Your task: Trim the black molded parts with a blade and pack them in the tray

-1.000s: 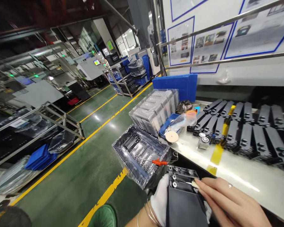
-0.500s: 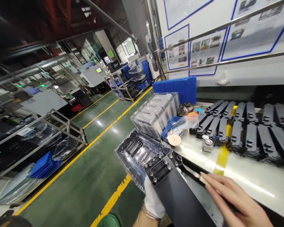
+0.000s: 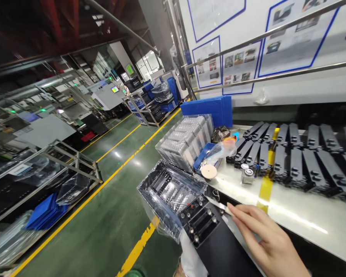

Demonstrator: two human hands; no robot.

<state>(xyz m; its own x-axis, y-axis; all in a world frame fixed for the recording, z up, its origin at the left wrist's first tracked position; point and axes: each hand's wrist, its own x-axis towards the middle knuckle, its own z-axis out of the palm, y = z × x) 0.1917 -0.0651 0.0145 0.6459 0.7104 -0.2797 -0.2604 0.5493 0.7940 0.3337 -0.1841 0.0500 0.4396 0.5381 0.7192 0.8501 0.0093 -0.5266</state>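
Observation:
My left hand (image 3: 190,254), in a white glove, grips a long black plastic part (image 3: 226,248) from its left side. The part's end, with several round bosses and ribbed slots, points up and away from me. My bare right hand (image 3: 262,240) pinches a slim knife-like tool (image 3: 220,206) with a pale handle and a flat metal blade. The blade lies close to the part's upper right edge; whether it touches I cannot tell. Just beyond the part stands a box lined with clear plastic (image 3: 150,194), with black pieces and bubble wrap inside.
On the metal workbench (image 3: 294,207), rows of similar black parts (image 3: 296,165) lie to the right. A round tan disc (image 3: 209,171), a small metal block (image 3: 248,176), a blue tray (image 3: 200,161) and bubble-wrapped packs (image 3: 184,138) stand left of them. A rack (image 3: 96,169) is across the green floor.
The view has turned slightly right. The black part has tipped a little, its end now lower and nearer. My right hand and the blade have shifted left along its edge.

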